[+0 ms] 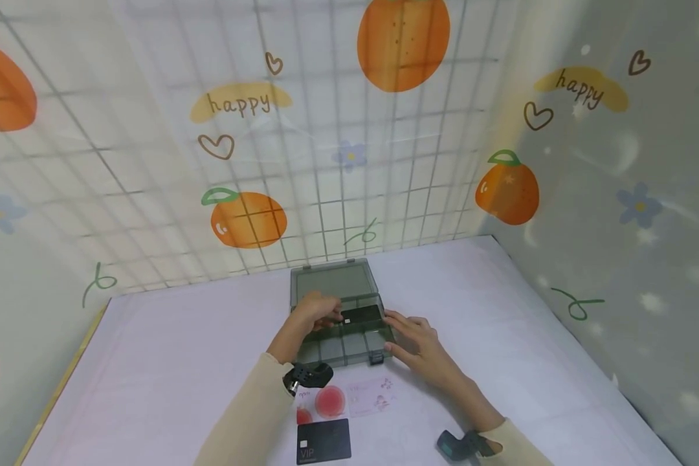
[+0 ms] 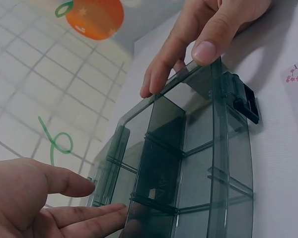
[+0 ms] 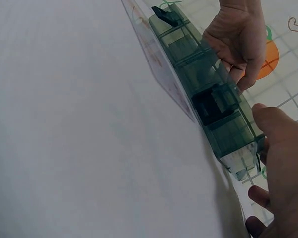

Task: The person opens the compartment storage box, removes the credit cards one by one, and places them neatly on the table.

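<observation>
A see-through green-grey divided plastic box (image 1: 352,353) stands on the table, its lid (image 1: 333,283) hinged back. Inside lies a dark card (image 1: 364,315) with a small pale square, across dividers towards the back. My left hand (image 1: 317,309) reaches over the left part of the box, fingertips by the card's left end. In the left wrist view, that hand's thumb and fingers (image 2: 97,218) are spread apart. My right hand (image 1: 416,343) rests its fingertips on the box's right edge, thumb near the front right corner. A dark latch (image 1: 375,357) sits at the front.
In front of the box lie a red-and-white card (image 1: 326,402), a pale pink card (image 1: 371,397) with flowers, and a black VIP card (image 1: 323,441). A patterned curtain (image 1: 303,168) hangs behind the white table (image 1: 198,362), and a grey one (image 1: 606,259) at right.
</observation>
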The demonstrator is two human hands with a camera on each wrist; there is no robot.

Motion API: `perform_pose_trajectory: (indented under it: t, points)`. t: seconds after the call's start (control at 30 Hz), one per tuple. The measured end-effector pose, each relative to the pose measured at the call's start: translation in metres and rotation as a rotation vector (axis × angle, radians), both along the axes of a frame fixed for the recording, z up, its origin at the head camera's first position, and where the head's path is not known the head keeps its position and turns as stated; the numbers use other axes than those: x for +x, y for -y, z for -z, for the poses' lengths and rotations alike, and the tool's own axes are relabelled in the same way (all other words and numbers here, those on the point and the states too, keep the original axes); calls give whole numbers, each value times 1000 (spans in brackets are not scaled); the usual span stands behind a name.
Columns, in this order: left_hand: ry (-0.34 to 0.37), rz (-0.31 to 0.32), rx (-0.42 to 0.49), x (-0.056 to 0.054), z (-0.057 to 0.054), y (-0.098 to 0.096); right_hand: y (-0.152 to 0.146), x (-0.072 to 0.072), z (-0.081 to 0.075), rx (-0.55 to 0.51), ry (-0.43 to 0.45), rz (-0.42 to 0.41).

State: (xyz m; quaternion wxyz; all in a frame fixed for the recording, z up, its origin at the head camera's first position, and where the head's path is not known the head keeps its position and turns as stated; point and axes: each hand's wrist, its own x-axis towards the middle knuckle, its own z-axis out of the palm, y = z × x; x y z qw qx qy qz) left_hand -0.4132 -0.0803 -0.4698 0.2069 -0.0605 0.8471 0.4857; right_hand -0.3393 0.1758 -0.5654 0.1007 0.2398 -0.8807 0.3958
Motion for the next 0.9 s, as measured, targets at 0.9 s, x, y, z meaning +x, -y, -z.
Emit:
perform_pose_trajectory:
  t: [0.9]
  points:
    - [17, 13, 38, 1, -2, 0, -1, -1, 3, -14, -13, -9]
